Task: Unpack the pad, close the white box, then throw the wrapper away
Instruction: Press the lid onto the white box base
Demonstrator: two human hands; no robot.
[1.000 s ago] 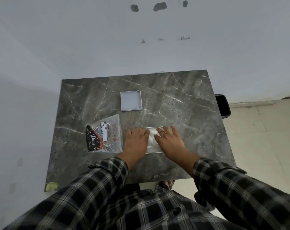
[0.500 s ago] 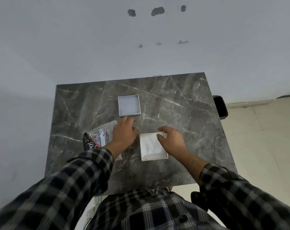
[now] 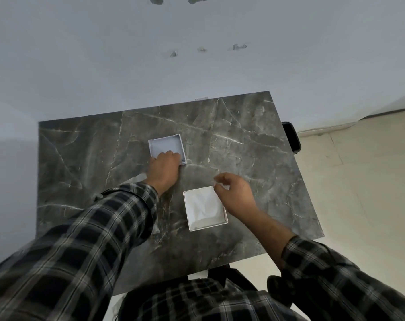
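Left hand (image 3: pixel 163 167) fingers curl onto the lid (image 3: pixel 166 148), apparently to lift it; right hand (image 3: pixel 235 195) fingers hover loosely curled, empty, beside the white box (image 3: pixel 224 222), likely steadying it.

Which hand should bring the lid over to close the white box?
Left. The left hand already rests on the lid's near edge; the right hand hovers empty beside the open white box.

Left hand (image 3: pixel 165 168) now reaches the lid (image 3: pixel 167 148), fingers on its near edge; right hand (image 3: pixel 234 194) has lifted off the white box (image 3: pixel 205 208).
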